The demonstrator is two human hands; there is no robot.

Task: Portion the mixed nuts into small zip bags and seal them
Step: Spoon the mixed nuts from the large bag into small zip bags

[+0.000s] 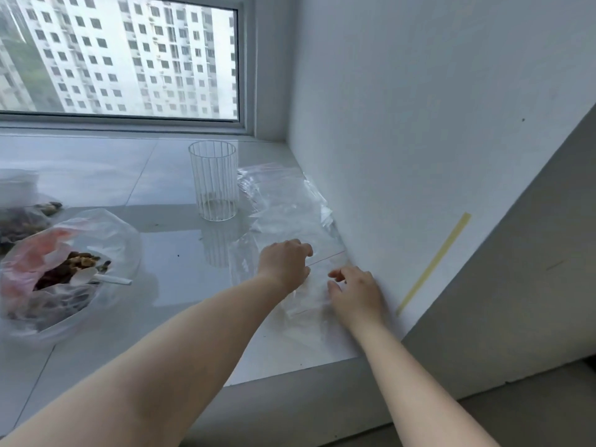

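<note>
L hand (285, 260) and R hand (354, 290): both on zip bags (290, 208) lying flat just right of ribbed glass (214, 180), fingers curled; whether they actually pinch a bag: cannot tell. Mixed nuts (69, 269) w/ white spoon (96, 277) in open plastic bag, well left of glass.
</note>
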